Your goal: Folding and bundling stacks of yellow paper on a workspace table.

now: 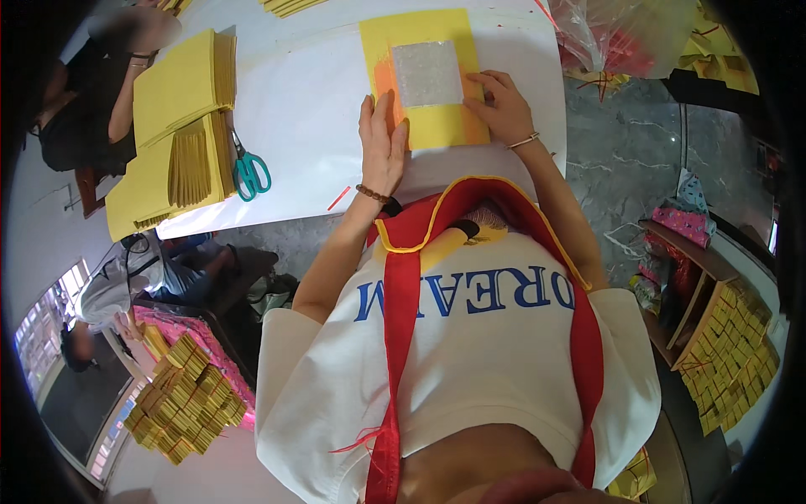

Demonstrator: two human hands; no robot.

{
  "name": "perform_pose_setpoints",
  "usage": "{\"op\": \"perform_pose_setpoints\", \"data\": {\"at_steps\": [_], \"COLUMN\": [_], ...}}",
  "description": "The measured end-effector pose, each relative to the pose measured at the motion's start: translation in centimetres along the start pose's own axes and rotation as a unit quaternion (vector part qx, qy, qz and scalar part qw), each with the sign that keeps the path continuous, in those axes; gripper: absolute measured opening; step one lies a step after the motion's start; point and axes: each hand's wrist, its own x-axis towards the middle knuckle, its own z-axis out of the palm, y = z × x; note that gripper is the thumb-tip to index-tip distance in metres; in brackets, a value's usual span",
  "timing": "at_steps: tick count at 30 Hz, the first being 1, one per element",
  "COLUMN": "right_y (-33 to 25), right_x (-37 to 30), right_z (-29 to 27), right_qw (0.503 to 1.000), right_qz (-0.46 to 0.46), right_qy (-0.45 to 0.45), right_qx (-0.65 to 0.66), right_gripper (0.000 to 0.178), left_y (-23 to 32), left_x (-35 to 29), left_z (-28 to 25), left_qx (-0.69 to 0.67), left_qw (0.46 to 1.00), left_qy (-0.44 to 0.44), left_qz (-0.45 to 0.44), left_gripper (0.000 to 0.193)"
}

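On the white table in front of me lies a yellow paper sheet [424,27] with orange side areas and a silver-grey square [428,74] at its middle. Whether it is one sheet or a thin stack, I cannot tell. My left hand [384,147] rests along its left edge, fingers stretched out toward the far side. At the right edge, my right hand [504,109] touches the paper with bent fingertips, index finger and thumb apart. Teal-handled scissors [250,172] lie to the left, beside stacks of folded yellow paper [180,88].
The white table [302,109] has its near edge by my waist. A clear plastic bag [600,38] is at the far right. Tied yellow paper bundles [189,399] are piled at lower left, with more bundles [730,357] at right. Two other people [88,126] are on the left.
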Motion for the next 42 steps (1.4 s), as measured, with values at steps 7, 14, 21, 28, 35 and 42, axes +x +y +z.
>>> {"op": "perform_pose_setpoints", "data": {"at_steps": [7,14,21,28,35,42], "right_y": [0.0,0.1,0.5,1.7,1.3,1.5], "right_x": [0.0,-0.2,-0.7,-0.5,-0.8,-1.0], "right_z": [0.0,0.3,0.4,0.1,-0.2,-0.3], "right_qw": [1.000,0.999,0.982,0.987,0.982,0.980], "right_qz": [0.009,-0.020,-0.155,-0.125,-0.078,-0.070], "right_qy": [-0.012,0.030,0.102,0.023,0.008,0.003], "right_qx": [0.010,0.007,-0.022,0.101,0.172,0.187], "right_gripper": [0.041,0.042,0.028,0.018,0.030,0.032], "left_y": [0.1,1.5,0.9,0.2,-0.5,-1.0], "left_x": [0.3,1.0,2.6,4.3,5.0,5.1], "left_z": [-0.3,-1.2,-2.0,-2.0,-1.9,-1.8], "left_qx": [0.166,0.239,0.209,0.008,-0.062,-0.093], "left_qw": [0.982,0.943,0.926,0.964,0.967,0.961], "left_qy": [0.033,-0.108,-0.158,-0.212,-0.236,-0.243], "left_qz": [0.084,0.205,0.274,0.159,-0.067,-0.095], "left_gripper": [0.043,0.053,0.036,0.017,0.018,0.018]}}
